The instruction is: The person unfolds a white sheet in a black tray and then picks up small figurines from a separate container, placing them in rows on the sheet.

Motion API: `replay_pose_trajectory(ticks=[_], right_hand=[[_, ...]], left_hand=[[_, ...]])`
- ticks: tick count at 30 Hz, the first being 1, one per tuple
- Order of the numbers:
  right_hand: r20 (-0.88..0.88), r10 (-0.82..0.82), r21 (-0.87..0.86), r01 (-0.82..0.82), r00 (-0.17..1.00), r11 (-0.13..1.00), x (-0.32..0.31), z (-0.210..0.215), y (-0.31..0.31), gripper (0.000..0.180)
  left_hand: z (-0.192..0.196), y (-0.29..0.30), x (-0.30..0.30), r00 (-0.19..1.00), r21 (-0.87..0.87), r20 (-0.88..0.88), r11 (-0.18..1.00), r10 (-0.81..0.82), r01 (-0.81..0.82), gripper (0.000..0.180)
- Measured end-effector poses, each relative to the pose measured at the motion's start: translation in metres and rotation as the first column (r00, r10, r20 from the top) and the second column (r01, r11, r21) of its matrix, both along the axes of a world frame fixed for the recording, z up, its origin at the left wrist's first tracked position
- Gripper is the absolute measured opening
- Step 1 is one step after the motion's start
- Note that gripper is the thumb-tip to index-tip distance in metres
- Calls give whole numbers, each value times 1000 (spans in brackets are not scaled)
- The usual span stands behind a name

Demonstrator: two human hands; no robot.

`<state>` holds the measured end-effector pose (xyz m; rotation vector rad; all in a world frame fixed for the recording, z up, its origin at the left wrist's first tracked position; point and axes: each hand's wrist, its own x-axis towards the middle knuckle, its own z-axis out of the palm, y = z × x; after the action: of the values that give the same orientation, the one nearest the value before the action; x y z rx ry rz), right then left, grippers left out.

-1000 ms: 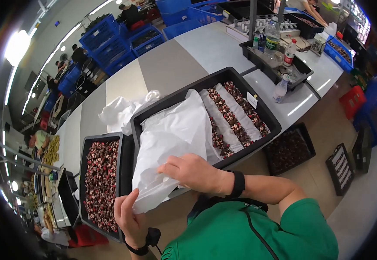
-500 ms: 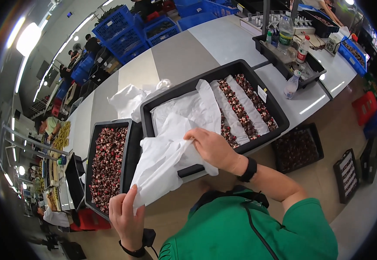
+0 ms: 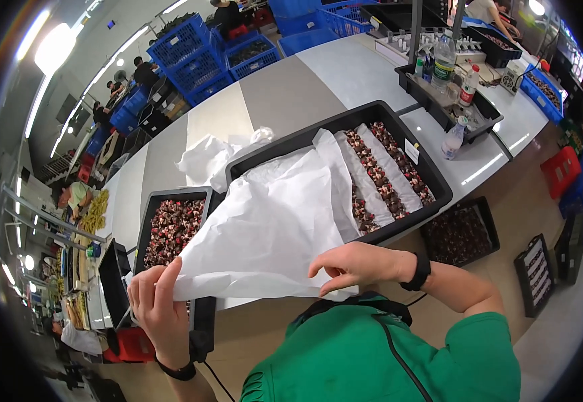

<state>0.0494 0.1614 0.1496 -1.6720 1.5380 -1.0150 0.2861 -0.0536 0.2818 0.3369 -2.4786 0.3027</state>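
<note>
A large white paper sheet (image 3: 271,228) is stretched out flat in front of me, its far end lying inside a big black tray (image 3: 399,117). My left hand (image 3: 154,301) pinches the sheet's near left corner. My right hand (image 3: 355,264) grips its near right edge. Beyond the sheet, the tray holds rows of small dark red and brown pieces (image 3: 389,171) parted by white paper strips. A smaller black tray (image 3: 171,194) full of the same pieces sits to the left, partly under the sheet.
Crumpled white paper (image 3: 208,157) lies behind the trays on the grey and white table (image 3: 285,94). A black tray with bottles (image 3: 449,84) stands at the right. Dark crates (image 3: 459,231) sit on the floor. Blue crates (image 3: 191,50) and other people are far back.
The sheet was bunched and hanging in my hands; now both hands have pulled it apart and spread it wide. My left hand moved up to its corner.
</note>
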Motion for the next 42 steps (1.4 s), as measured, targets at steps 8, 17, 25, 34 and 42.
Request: replay_pose_trajectory(ticks=[8,17,25,34,42], right_hand=[[-283,-206,-268,129,937,955,33,-40,-5,75],[-464,-232,-79,221,855,972,23,-113,-25,58],[-42,-523,348,503,851,791,5,-122,-77,69],[26,-663,137,654,748,744,-30,-170,-116,51],[265,-750,435,620,606,653,-109,-156,-90,34]], left_hand=[[7,-11,-16,997,-27,18,997,-68,69,46],[1,-16,-10,998,35,17,997,-63,63,47],[-21,-28,13,1000,64,0,998,3,-3,48],[-44,-36,32,997,123,2,989,77,-77,50],[-83,-50,44,992,247,23,961,125,-127,44]])
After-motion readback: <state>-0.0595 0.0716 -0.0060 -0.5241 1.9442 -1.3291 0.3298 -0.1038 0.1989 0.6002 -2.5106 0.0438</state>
